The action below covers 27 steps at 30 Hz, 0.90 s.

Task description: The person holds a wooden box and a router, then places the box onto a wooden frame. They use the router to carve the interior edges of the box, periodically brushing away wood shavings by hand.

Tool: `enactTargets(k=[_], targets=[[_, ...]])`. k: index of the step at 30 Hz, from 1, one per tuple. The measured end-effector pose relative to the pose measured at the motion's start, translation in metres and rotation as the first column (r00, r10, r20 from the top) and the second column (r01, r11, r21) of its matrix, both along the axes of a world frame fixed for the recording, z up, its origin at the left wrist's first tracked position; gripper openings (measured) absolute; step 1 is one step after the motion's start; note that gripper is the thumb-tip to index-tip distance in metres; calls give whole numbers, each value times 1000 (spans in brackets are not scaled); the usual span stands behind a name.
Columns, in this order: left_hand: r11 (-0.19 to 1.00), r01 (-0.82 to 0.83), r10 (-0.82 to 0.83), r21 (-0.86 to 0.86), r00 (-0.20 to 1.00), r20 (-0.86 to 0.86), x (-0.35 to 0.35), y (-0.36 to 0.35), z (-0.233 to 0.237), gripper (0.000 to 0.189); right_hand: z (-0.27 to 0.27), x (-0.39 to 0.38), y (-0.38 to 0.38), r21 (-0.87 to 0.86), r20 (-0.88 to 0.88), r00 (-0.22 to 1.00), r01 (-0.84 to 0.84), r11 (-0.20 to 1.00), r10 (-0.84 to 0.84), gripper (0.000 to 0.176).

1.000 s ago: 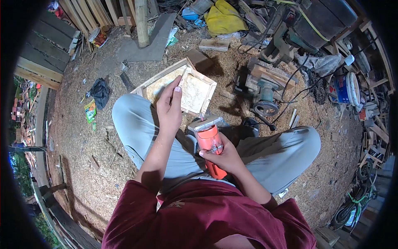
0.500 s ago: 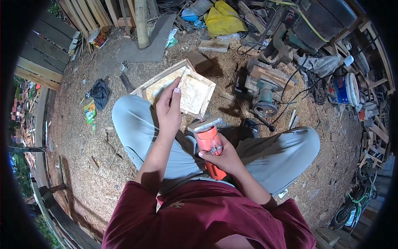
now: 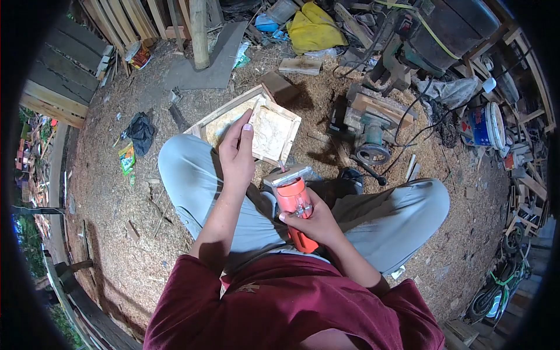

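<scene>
My left hand (image 3: 238,153) is closed on the left edge of a small square wooden panel (image 3: 272,132) with a raised frame border. In my right hand (image 3: 315,220) is an orange trim router (image 3: 292,198), its metal base facing the panel. The router's bit (image 3: 282,165) meets or nearly meets the panel's lower edge; contact is hard to tell. Behind my left hand lies a larger wooden frame (image 3: 224,109) with a pale inner surface, partly hidden by the hand and the panel.
A green machine with a handwheel (image 3: 373,153) stands on the sawdust at right, cables running near it. Farther right is a blue-and-white bucket (image 3: 485,125). A yellow cloth or bag (image 3: 315,28) lies at the back, and a black plastic bag (image 3: 140,133) at left.
The wooden panel has shifted very slightly to the left with my left hand. My right hand and the router look almost unmoved.
</scene>
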<state>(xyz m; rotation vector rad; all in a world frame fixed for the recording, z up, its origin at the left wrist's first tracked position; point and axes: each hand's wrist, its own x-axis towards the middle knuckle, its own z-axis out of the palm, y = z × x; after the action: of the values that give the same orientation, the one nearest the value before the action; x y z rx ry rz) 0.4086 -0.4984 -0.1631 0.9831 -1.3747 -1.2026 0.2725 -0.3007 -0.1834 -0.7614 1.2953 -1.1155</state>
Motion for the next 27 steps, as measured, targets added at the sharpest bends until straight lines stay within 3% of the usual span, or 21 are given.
enactTargets(k=[27], targets=[[999, -5, 8, -34, 997, 75, -1, 2, 3, 37, 3, 2, -1, -28, 14, 1000, 27, 999, -26, 63]])
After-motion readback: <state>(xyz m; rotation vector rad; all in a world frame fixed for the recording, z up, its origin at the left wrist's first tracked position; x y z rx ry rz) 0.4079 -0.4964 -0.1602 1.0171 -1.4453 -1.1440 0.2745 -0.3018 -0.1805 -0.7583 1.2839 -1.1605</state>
